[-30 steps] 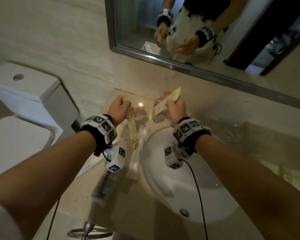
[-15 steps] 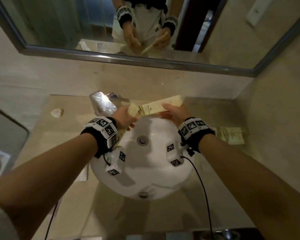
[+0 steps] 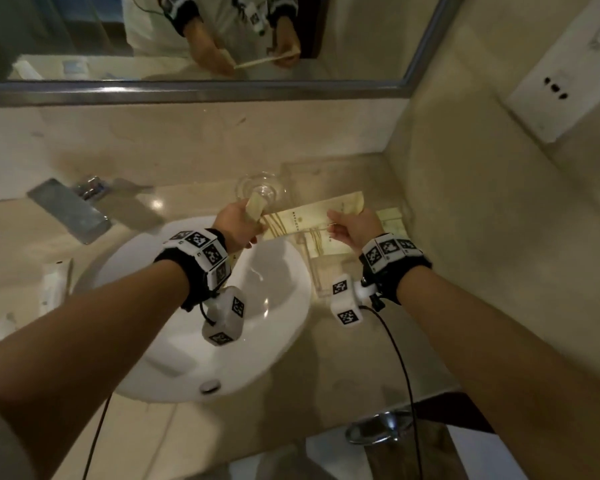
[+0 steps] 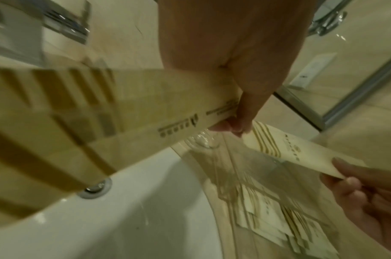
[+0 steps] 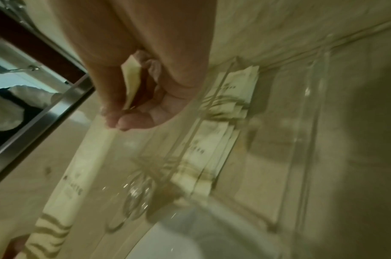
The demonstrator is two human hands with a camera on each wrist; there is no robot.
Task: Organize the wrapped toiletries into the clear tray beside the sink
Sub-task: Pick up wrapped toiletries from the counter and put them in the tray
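matt cream paper packet between my fingers; beyond them clear glossy plastic tray, glossy white ceramic sink, brushed-metal faucet.

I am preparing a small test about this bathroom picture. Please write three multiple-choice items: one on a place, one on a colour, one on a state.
1. Where does the clear tray stand?
A. in the sink
B. on the counter, right of the sink
C. on the floor

2. What colour is the sink?
A. white
B. black
C. blue

3. What is the right hand doing?
A. hanging idle
B. pressing the tap
C. pinching a packet

Answers:
1 B, the tray sits beside the basin by the wall.
2 A, the basin is white.
3 C, its fingers pinch a long beige packet.
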